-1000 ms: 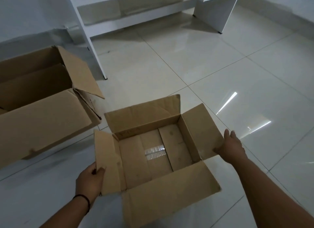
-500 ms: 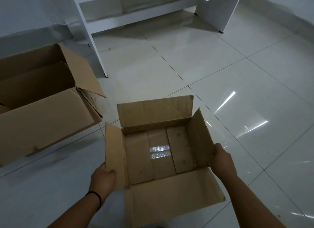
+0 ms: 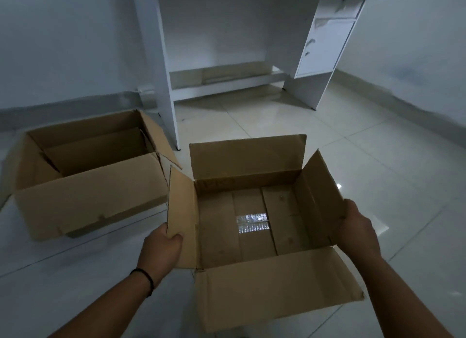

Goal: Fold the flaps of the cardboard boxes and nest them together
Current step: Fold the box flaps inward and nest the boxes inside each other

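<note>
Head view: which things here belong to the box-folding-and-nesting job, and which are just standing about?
Part of the job:
- smaller box, side flaps gripped by left hand and right hand
- larger box, open, on the floor to its left

Just standing about:
- white desk by the wall
- tiled floor

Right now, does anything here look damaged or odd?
Yes: the white desk by the wall has chipped, peeling patches on its drawer and cabinet door. The larger box on the left has a ragged right corner. The smaller box looks sound, with shiny tape across its bottom seam.
</note>
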`<state>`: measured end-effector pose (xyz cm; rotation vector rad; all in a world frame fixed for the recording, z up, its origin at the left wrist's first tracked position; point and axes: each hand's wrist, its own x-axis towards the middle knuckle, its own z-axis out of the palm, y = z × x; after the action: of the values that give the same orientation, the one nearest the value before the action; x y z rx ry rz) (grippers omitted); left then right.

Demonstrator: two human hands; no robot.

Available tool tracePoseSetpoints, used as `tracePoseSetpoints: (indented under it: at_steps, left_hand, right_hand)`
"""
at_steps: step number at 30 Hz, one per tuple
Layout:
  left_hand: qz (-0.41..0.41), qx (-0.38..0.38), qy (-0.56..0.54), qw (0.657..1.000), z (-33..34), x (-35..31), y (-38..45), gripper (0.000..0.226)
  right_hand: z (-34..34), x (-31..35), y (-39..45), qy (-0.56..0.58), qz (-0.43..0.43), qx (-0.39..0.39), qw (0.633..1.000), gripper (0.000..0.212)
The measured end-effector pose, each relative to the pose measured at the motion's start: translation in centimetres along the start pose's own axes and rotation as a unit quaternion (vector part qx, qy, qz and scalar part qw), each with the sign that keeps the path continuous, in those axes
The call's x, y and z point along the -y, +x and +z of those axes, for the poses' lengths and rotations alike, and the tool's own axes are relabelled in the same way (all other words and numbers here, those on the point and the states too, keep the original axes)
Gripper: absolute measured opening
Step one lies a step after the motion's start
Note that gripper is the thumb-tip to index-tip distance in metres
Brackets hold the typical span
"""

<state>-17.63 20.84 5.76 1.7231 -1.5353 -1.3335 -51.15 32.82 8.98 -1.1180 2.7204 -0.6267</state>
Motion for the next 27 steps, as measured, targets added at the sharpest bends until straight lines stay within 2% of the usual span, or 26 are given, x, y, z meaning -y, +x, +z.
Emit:
tracePoseSetpoints:
  at_steps: [4,9,14,20,23,27]
  left_hand:
    - [0.048,-0.029,-0.019,0.998,-4.1,-1.3,-3.5,0.017]
    - [0.100,-0.072,-0.023,0.992,-9.6,-3.2,-7.4,0.022]
    - [0.135,-0.134,-0.013,0.982,-15.9,-4.5,-8.8,0.016]
    - [0.164,-0.204,-0.023,0.965,-24.0,-5.8,-7.5,0.017]
    - [0.167,-0.224,-0.036,0.960,-28.2,-6.4,-5.0,0.012]
    - [0.163,-0.243,-0.063,0.954,-33.5,-6.9,-0.4,0.018]
  right_hand:
    - [-4.4,2.3,-2.9,0.018,-0.023,-0.025,0.999,0.022]
    - [-8.6,5.6,-6.6,0.034,-0.081,-0.067,0.994,0.017]
    - [-10.9,10.9,-8.8,0.056,-0.145,-0.090,0.984,0.019]
    - [-10.8,19.6,-8.6,0.085,-0.201,-0.092,0.972,0.025]
    - [-9.4,25.0,-7.1,0.090,-0.225,-0.091,0.966,0.027]
    - [-6.8,32.5,-4.0,0.089,-0.261,-0.101,0.956,0.028]
